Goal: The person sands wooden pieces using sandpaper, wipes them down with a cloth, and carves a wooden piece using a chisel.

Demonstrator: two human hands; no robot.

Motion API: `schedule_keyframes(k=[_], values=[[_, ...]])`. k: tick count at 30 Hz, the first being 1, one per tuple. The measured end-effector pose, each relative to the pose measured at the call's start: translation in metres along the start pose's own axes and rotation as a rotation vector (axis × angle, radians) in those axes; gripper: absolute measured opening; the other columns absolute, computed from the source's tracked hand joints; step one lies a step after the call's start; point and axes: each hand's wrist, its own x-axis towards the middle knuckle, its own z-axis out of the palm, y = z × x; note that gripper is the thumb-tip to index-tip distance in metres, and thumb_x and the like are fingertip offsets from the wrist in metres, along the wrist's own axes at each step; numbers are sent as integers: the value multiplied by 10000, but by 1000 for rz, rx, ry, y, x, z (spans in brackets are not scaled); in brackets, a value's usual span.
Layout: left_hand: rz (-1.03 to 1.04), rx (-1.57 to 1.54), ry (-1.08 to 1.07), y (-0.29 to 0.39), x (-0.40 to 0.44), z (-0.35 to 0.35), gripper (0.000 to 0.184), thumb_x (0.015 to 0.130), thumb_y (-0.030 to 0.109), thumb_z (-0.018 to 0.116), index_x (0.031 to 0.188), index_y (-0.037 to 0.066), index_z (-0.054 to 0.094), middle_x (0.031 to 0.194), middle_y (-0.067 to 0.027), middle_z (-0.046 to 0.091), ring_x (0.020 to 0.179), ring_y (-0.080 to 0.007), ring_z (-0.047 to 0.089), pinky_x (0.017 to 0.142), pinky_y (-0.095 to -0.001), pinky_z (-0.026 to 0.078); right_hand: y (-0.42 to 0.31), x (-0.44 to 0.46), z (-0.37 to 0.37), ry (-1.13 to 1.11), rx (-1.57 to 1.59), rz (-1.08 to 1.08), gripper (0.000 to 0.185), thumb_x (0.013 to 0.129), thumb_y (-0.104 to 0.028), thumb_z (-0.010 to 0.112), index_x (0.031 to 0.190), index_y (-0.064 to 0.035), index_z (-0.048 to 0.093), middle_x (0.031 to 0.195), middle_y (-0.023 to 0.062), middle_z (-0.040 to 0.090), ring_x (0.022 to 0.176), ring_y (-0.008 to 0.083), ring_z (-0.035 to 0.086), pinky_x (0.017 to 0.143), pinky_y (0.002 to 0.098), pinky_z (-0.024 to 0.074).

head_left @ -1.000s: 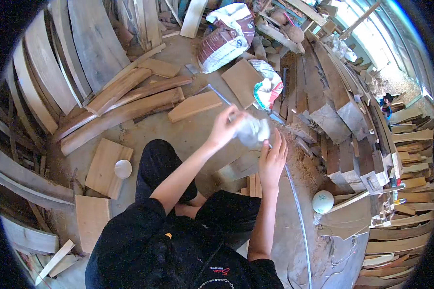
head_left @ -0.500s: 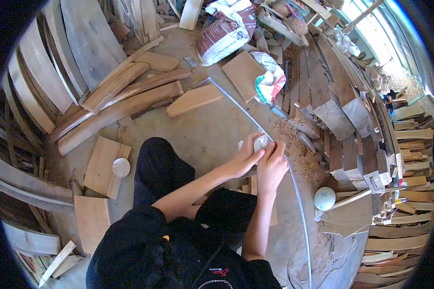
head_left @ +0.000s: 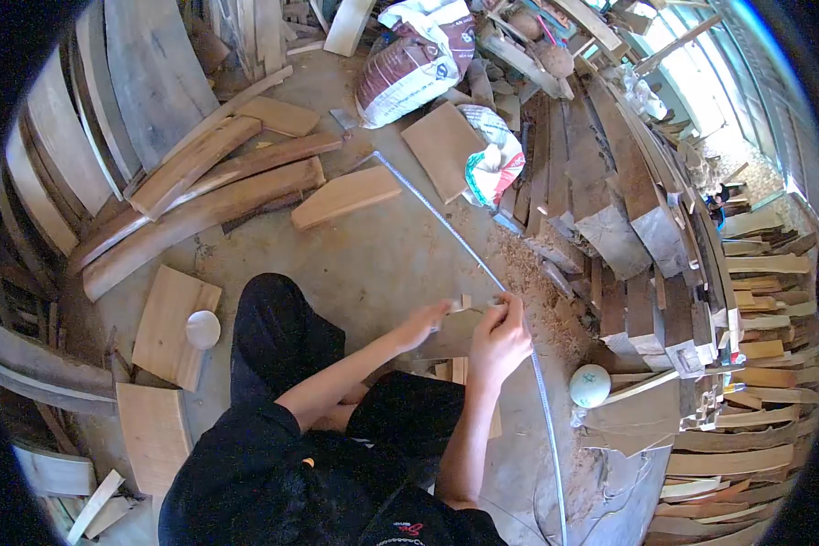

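A long, thin, silvery-blue rod (head_left: 460, 239) runs from the floor ahead of me, past my right hand, down toward the lower edge of the view. My right hand (head_left: 502, 338) is closed around its middle, fingertips pressed together. To the left, my left hand (head_left: 419, 328) is apart from the rod with its fingers pinched. Something small and whitish shows at those fingertips, blurred, and a faint thin line seems to stretch from there toward my right hand. I cannot make out what it is.
Wooden boards (head_left: 346, 196) lie on the floor ahead. A round white lid-like disc (head_left: 203, 329) rests on a board (head_left: 164, 300) at left. Stacked timber (head_left: 628, 237) lines the right, near a pale ball (head_left: 590, 386). Sacks (head_left: 416, 77) stand at the back.
My hands were together at the rod around a white thing; now my left hand has drawn away to the left. The whole view has shifted slightly, with the scene moving left.
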Motion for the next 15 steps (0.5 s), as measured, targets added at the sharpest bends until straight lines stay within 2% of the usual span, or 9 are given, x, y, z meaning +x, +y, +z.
schedule_keyframes(k=[1, 3, 4, 7, 10, 12, 13, 15], values=[[16, -46, -28, 42, -1, 18, 530, 951, 504, 290, 959, 82, 610, 635, 27, 444, 609, -131, 435, 571, -344, 343, 2, 0, -1, -3, 8, 19, 101, 795, -80, 492, 850, -107, 572, 650, 110, 602, 550, 314, 601, 487, 410, 474], [191, 107, -79, 89, 7, 39, 520, 945, 505, 314, 915, 75, 605, 623, 16, 424, 588, -130, 410, 547, -342, 316, 4, -1, -5, -23, 41, 61, 115, 799, -77, 473, 831, -98, 581, 686, 118, 616, 592, 320, 612, 514, 409, 484], [282, 182, -108, 97, 10, 44, 517, 942, 506, 326, 892, 72, 603, 617, 11, 414, 578, -129, 397, 535, -342, 303, 6, -2, -4, 2, 39, 64, 119, 799, -76, 470, 831, -94, 583, 703, 124, 620, 606, 323, 614, 518, 409, 485], [264, 336, -162, 59, 23, 39, 496, 964, 454, 305, 1011, 68, 613, 823, -25, 610, 749, -125, 503, 682, -295, 417, 11, 0, -4, 58, 26, 84, 132, 797, -69, 458, 833, -81, 585, 750, 139, 629, 644, 329, 619, 528, 408, 488], [-122, 80, -152, 34, 8, 27, 525, 951, 488, 314, 987, 55, 609, 732, -6, 558, 667, -109, 442, 606, -299, 378, 17, -3, -7, 64, 15, 129, 146, 787, -55, 443, 830, -72, 582, 771, 142, 632, 660, 332, 620, 535, 408, 489], [-18, 288, -153, -45, 5, -9, 524, 935, 512, 338, 1019, 79, 621, 698, 24, 501, 637, -96, 381, 564, -305, 334, 23, -6, -10, 85, 29, 140, 151, 777, -46, 436, 822, -70, 578, 764, 138, 631, 655, 333, 618, 538, 410, 488], [-144, 254, -144, -28, -12, -20, 508, 937, 488, 351, 993, 60, 620, 772, -14, 550, 701, -114, 440, 619, -305, 369, 26, -6, -13, 79, 41, 100, 169, 773, -50, 427, 825, -70, 586, 762, 145, 629, 646, 339, 616, 547, 416, 487], [-232, 149, -162, -27, -21, -24, 473, 938, 445, 371, 1004, 42, 610, 890, -62, 606, 809, -129, 504, 714, -299, 409, 26, -9, -20, -5, 8, 148, 180, 775, -57, 425, 832, -72, 594, 748, 148, 625, 640, 343, 614, 550, 421, 484]])
